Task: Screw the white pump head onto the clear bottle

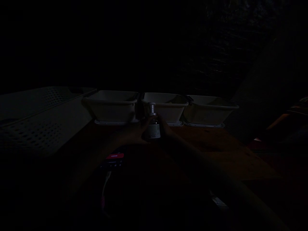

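The small bottle [153, 125] stands upright just before the middle tub [166, 107], both hands, left [134, 134] and right [168, 130], closed around it.

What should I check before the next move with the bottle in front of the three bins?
1. Bottle upright on the table: ok.
2. Right hand on the bottle: ok, it touches its right side.
3. Left hand on the bottle: cannot tell, too dark.
4. Cap on the bottle: ok.
5. The three bins stand in a row behind the bottle: ok.
6. Middle bin empty: cannot tell, inside hidden.
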A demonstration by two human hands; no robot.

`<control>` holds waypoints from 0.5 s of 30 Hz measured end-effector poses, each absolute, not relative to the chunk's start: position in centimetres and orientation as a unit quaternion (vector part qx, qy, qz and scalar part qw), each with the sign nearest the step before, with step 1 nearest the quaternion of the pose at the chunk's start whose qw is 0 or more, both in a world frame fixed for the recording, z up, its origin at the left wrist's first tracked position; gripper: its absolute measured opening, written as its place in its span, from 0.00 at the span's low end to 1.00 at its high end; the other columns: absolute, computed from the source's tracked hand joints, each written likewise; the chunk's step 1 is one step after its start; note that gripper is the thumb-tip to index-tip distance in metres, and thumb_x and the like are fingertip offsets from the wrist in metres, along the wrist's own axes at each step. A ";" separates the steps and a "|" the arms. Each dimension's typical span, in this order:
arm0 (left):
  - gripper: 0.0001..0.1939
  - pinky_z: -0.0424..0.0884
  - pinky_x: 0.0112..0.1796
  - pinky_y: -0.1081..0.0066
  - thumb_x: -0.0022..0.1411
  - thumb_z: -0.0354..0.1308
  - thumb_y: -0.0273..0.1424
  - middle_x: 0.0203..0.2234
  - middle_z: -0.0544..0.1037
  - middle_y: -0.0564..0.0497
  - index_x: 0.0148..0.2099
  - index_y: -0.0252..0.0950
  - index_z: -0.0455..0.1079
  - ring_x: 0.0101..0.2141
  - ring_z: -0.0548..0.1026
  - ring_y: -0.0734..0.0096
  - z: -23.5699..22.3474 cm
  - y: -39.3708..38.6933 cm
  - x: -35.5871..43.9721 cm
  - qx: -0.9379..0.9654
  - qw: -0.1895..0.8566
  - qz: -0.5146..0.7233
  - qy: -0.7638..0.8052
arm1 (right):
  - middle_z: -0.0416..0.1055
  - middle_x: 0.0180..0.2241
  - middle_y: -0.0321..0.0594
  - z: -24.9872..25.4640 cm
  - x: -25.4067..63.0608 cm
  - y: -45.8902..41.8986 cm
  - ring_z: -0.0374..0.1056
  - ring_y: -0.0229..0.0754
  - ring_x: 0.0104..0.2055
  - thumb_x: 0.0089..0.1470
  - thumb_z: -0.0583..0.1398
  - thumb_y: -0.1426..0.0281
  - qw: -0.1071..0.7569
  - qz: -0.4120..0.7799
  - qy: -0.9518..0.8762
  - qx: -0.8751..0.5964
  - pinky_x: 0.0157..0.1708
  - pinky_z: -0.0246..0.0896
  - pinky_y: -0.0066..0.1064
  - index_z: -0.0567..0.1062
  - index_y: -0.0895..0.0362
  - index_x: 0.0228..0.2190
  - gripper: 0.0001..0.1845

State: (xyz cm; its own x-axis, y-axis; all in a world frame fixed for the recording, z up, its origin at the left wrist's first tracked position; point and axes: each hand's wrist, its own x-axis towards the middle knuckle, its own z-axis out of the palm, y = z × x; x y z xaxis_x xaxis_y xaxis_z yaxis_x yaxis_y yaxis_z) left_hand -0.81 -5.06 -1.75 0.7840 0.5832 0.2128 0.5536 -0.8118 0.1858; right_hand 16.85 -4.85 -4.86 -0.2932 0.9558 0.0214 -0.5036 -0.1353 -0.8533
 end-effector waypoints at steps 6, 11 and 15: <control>0.58 0.71 0.45 0.58 0.56 0.65 0.41 0.66 0.56 0.29 0.72 0.42 0.23 0.53 0.72 0.44 -1.8 -5.2 -0.8 0.942 0.082 0.124 0.302 | 0.78 0.34 0.47 -4.9 16.8 -5.2 0.74 0.46 0.35 0.58 0.54 0.45 0.532 0.696 -0.391 -0.281 0.34 0.70 0.37 0.75 0.59 0.43 0.31; 0.59 0.72 0.43 0.58 0.56 0.65 0.38 0.65 0.57 0.30 0.72 0.44 0.22 0.52 0.74 0.46 -1.8 -5.2 -0.8 0.938 0.086 0.119 0.313 | 0.78 0.34 0.45 -5.0 17.0 -4.9 0.74 0.45 0.32 0.59 0.52 0.45 0.519 0.700 -0.385 -0.302 0.30 0.70 0.36 0.75 0.58 0.41 0.30; 0.61 0.72 0.42 0.58 0.54 0.65 0.37 0.64 0.59 0.30 0.71 0.46 0.20 0.51 0.74 0.47 -1.8 -5.1 -0.8 0.938 0.092 0.123 0.311 | 0.78 0.35 0.45 -5.1 17.0 -4.6 0.74 0.44 0.33 0.60 0.51 0.45 0.520 0.687 -0.410 -0.298 0.32 0.71 0.36 0.75 0.58 0.42 0.30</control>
State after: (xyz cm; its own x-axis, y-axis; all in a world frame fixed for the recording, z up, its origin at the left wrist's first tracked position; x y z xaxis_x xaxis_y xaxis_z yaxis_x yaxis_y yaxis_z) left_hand -0.79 -5.11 -1.83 0.7766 0.6054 0.1742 0.5597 -0.7900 0.2502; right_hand 17.05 -4.59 -5.11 -0.2809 0.9596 0.0167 -0.4696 -0.1222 -0.8744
